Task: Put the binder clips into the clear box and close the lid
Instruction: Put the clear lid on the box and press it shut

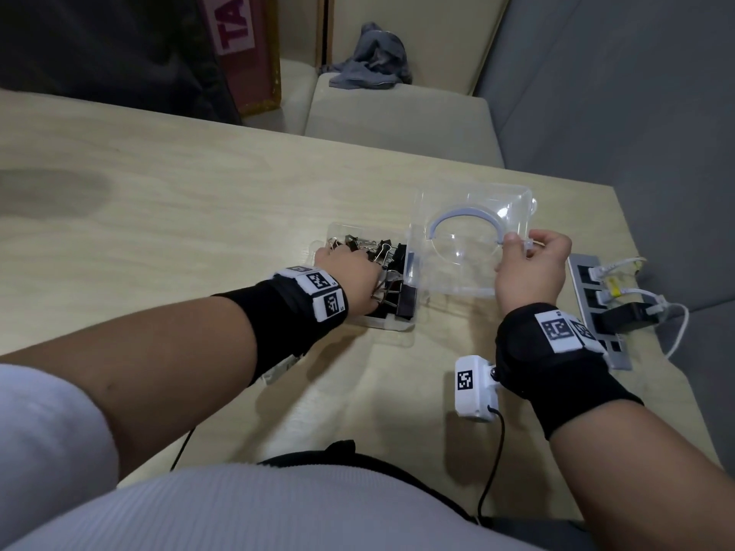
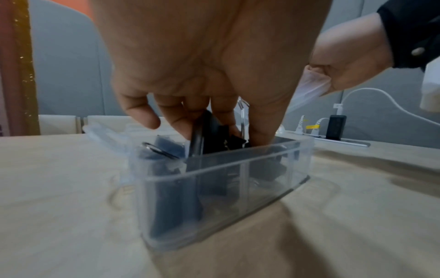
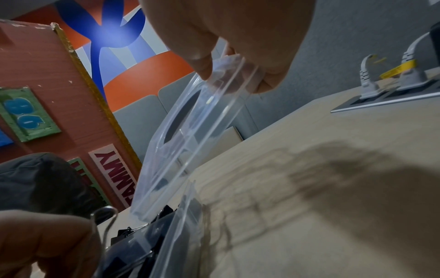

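Observation:
The clear box [image 1: 384, 324] stands on the wooden table, filled with black binder clips [image 1: 384, 248]. My left hand [image 1: 350, 276] reaches down into it, fingers [image 2: 262, 122] pointing into the box [image 2: 238, 178] and pressing on the clips [image 2: 214, 135]. The hinged clear lid [image 1: 473, 232] stands half raised to the right of the box. My right hand [image 1: 529, 264] pinches its free edge between thumb and fingers. In the right wrist view the lid [image 3: 190, 131] slopes down from that hand [image 3: 238, 47] to the box, with a wire clip handle [image 3: 104, 222] sticking up.
A grey power strip [image 1: 596, 308] with white plugs, cables and a black charger is set in the table just right of my right hand. A grey cloth [image 1: 370, 57] lies on the bench beyond the table. A pink sign board [image 1: 242, 45] leans at the back left.

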### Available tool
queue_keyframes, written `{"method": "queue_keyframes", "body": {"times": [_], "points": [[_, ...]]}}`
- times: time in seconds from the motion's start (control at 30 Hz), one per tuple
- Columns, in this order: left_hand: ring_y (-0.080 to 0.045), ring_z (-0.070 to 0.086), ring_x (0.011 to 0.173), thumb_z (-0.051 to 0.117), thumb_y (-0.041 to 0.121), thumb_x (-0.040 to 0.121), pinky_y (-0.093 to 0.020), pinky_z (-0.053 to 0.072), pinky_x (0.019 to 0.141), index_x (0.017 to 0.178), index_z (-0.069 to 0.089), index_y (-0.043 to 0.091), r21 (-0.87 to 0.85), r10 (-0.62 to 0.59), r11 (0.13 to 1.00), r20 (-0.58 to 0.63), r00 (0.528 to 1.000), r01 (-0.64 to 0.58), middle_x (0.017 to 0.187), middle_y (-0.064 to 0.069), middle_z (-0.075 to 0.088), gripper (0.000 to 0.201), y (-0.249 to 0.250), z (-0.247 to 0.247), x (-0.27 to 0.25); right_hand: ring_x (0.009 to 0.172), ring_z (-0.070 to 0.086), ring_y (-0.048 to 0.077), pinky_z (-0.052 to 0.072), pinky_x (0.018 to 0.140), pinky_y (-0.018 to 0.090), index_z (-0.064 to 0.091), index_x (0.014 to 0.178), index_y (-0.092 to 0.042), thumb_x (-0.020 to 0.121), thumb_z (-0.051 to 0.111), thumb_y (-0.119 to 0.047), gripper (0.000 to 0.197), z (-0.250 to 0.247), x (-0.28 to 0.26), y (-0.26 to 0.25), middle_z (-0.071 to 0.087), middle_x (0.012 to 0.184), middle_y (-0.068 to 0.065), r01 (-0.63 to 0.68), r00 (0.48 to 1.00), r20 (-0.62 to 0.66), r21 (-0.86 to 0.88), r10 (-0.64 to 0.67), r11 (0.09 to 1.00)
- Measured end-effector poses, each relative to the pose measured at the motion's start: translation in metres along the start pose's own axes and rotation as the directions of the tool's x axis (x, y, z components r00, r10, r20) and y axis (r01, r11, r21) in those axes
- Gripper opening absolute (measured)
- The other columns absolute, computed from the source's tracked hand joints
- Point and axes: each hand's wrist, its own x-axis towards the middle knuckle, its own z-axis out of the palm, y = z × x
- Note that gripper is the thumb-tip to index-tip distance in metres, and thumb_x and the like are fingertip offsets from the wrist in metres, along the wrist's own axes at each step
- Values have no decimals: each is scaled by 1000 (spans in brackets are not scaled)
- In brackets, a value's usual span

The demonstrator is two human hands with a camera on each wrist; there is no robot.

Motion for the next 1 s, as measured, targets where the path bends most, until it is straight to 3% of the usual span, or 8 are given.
{"method": "queue_keyframes", "body": {"times": [0.1,0.23,0.37,0.47,0.57,0.67,0.87,1.0], "points": [[-29,50,112,58,36,83,-44,37,93,104,61,26,22,42,999,-4,999,-41,113,-3,59,24,0,0,-3,88,65,29,46,73,28,45,114,-15,91,55,-31,30,0,0,2,65,105,15,-8,1000,-6,2,8,1000],[-27,55,103,55,24,82,-37,40,82,82,53,27,-105,85,991,-44,995,-89,100,1,63,3,-3,-9,-5,88,65,30,49,75,31,46,114,-15,90,55,-32,30,1,-1,4,64,105,13,-9,1000,-5,-1,9,1000],[-32,58,87,45,21,89,-33,40,65,95,52,19,-202,108,971,-104,989,-127,87,-4,60,9,-9,-18,-2,87,66,30,51,76,34,45,114,-15,90,55,-32,30,0,0,6,64,105,13,-9,1000,-15,-3,9,1000],[-30,56,83,41,19,94,-39,48,69,107,48,23,-145,153,975,-96,984,-165,95,-5,62,15,-15,-20,2,86,66,29,48,73,30,45,114,-14,91,55,-31,30,-1,1,7,65,104,14,-10,1000,-25,-5,10,1000],[-32,58,99,44,14,94,-38,50,76,122,45,30,15,266,964,-16,964,-266,114,-5,58,33,-19,-19,5,86,65,29,46,71,28,46,115,-13,91,56,-29,30,-1,0,7,64,105,13,-10,999,-31,0,10,1000],[-32,55,109,49,24,95,-37,46,80,132,45,29,75,291,953,27,956,-292,119,-9,53,38,-17,-14,7,87,66,30,48,72,29,46,114,-13,91,56,-29,30,-1,-2,7,63,106,12,-15,1000,-25,3,15,1000],[-33,56,108,56,25,90,-46,51,88,129,49,21,-140,171,972,-114,979,-186,121,-11,51,39,-16,-9,6,88,65,31,45,72,28,46,115,-11,91,56,-28,31,-1,-2,7,62,105,12,3,1000,-13,-3,-3,1000],[-30,54,110,60,26,86,-42,50,86,119,55,19,-87,169,980,-115,979,-179,118,-7,55,34,-27,-11,1,88,65,31,51,76,34,46,115,-13,91,56,-30,31,1,-2,8,62,106,12,12,1000,-11,-13,-13,1000]]}}
